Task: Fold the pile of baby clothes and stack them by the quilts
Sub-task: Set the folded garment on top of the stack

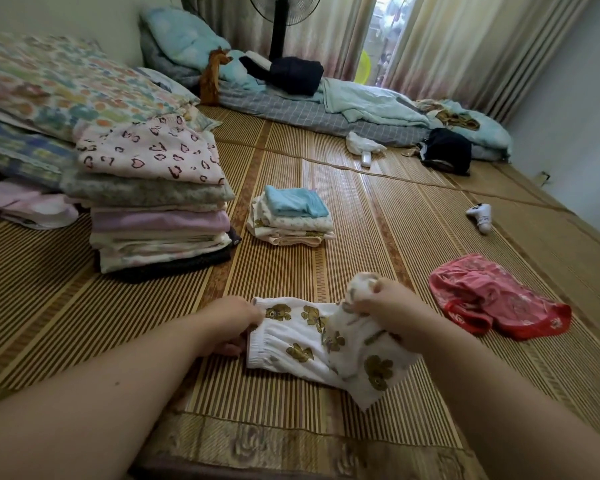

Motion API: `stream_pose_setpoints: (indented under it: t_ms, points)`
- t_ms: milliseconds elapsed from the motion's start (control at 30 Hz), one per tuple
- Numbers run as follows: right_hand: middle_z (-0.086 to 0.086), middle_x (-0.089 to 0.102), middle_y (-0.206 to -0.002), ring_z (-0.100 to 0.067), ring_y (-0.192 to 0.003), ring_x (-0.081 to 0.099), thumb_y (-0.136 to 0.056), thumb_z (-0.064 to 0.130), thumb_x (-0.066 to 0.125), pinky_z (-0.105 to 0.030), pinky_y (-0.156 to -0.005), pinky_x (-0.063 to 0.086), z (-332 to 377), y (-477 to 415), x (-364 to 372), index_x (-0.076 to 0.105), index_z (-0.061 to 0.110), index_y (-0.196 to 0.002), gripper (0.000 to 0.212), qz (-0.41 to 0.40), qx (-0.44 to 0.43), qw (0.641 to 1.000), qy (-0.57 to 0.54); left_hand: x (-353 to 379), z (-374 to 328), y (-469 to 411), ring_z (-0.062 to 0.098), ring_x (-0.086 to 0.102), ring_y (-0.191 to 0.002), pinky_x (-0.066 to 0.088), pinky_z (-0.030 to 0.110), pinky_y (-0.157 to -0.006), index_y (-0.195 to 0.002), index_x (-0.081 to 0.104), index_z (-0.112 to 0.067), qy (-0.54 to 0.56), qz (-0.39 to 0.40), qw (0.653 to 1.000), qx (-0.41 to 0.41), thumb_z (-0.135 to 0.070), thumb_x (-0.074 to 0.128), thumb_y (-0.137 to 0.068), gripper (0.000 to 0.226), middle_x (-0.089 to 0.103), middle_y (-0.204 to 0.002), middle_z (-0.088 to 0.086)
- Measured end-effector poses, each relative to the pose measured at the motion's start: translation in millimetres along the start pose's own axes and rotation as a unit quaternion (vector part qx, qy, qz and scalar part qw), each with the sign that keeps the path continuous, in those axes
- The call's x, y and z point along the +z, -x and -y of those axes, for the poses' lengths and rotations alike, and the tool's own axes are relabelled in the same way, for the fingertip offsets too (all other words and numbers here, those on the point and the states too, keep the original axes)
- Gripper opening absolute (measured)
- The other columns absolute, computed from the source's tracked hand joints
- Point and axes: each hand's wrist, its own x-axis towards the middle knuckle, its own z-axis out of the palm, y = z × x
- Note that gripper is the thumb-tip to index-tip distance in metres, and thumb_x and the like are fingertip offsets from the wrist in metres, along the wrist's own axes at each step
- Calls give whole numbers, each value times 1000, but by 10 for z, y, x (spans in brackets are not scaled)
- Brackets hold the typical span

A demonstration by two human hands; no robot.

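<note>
With the white bear-print shorts (302, 344) lying on the bamboo mat (361, 220), the left hand (232, 323) gripping the waistband and the right hand (385, 303) clutching a bunched leg, I'd pull that leg taut and fold it squarely across before stacking.

Woven bamboo mat (378, 216) covers the floor, seams running toward 1 o'clock. At 12 o'clock: black fan stand (279, 26), grille cut off by the frame top. Pale curtains (465, 39) at 1 o'clock, bright gap between them. Checked sheet (291, 110) along the far mat edge; dark folded bundle (295, 75) on it. Pale blue pillow (184, 36) at 11 o'clock, orange-brown cloth item (212, 77) upright beside it. At 2 o'clock: white bottle (366, 158), black bag (447, 150). Small white sock-like item (480, 216) at 3 o'clock, type unclear.
</note>
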Motion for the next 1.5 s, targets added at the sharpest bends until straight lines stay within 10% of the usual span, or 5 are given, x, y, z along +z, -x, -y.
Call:
stream_pose_setpoints:
  t_ms: [333,667,867,1267,1500]
  points:
    - [0,63,-96,-14,-78,63,-91,13,60,-27,-70,58,-57,-206,593,60,18,-109,19,-72,-56,995,37,-3,38,22,25,63,-92,53,32,-68,-106,56,-20,49,15,999,-10,-79,49,-76,67,64,-111,7]
    - [1,40,-149,-21,-127,49,-64,17,86,-38,-100,49,99,-321,279,17,38,-151,113,116,-172,967,149,141,-181,227,13,66,-92,58,27,-75,-125,52,-38,-38,119,966,226,-1,60,-79,59,66,-105,-2]
    - [-4,75,-89,-19,-83,72,-78,14,75,-30,-73,58,213,-125,83,71,18,-90,13,218,-153,963,47,57,-334,265,14,66,-100,58,33,-81,-133,46,-36,29,125,946,297,-18,68,-70,69,66,-109,-2]
    - [-22,70,-107,-38,-100,68,-73,23,77,-48,-85,56,466,122,-216,65,3,-110,44,184,-135,943,-243,168,-293,249,35,60,-115,51,44,-88,-139,46,-13,398,360,835,121,-33,79,-74,76,57,-133,20]
    - [-23,70,-103,-37,-91,70,-83,6,63,-47,-77,59,961,-178,-162,59,1,-112,29,122,-159,952,-232,-332,-665,364,38,67,-100,54,59,-82,-121,57,-17,449,-47,856,252,-3,67,-80,44,68,-111,20]
